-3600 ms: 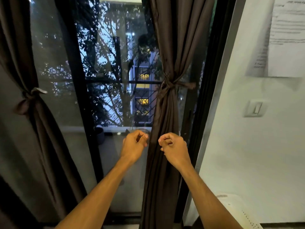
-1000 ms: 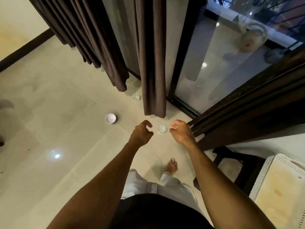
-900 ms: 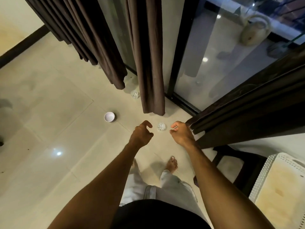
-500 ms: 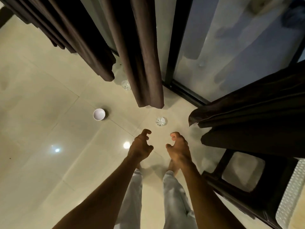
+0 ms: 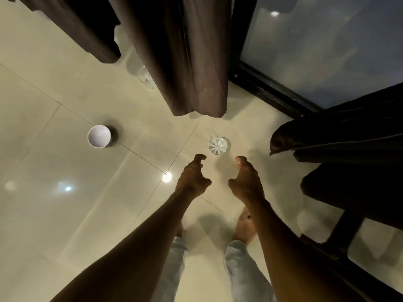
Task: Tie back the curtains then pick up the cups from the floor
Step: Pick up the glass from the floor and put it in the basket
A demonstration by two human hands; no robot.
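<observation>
The person looks straight down at a floor (image 5: 54,214) of large, glossy cream tiles with thin dark joints. A round lamp reflection (image 5: 167,177) shines on a joint just beside the left hand.

Three drinking vessels stand on this floor. A white cup (image 5: 99,136) stands upright at the left, well apart from the hands. A clear glass (image 5: 218,145) stands upright just ahead of both hands, between their fingertips and the hem of the middle curtain (image 5: 196,62). A second glass (image 5: 145,77) is nearer to the door, half hidden behind the edge of the same curtain.

The left hand (image 5: 193,178) and the right hand (image 5: 246,182) hang side by side above the floor, near each other but apart. Each has its fingers loosely curled and its thumb held out. They hold nothing, and neither touches the clear glass.

The brown left curtain (image 5: 91,33) ends above the floor at the top left. The right curtain (image 5: 340,131) lies in dark folds at the right, next to a dark stool (image 5: 349,192). A black door frame (image 5: 242,40) borders a glass pane (image 5: 327,51). Below the arms a bare foot (image 5: 245,227) and light trousers (image 5: 242,271) show.
</observation>
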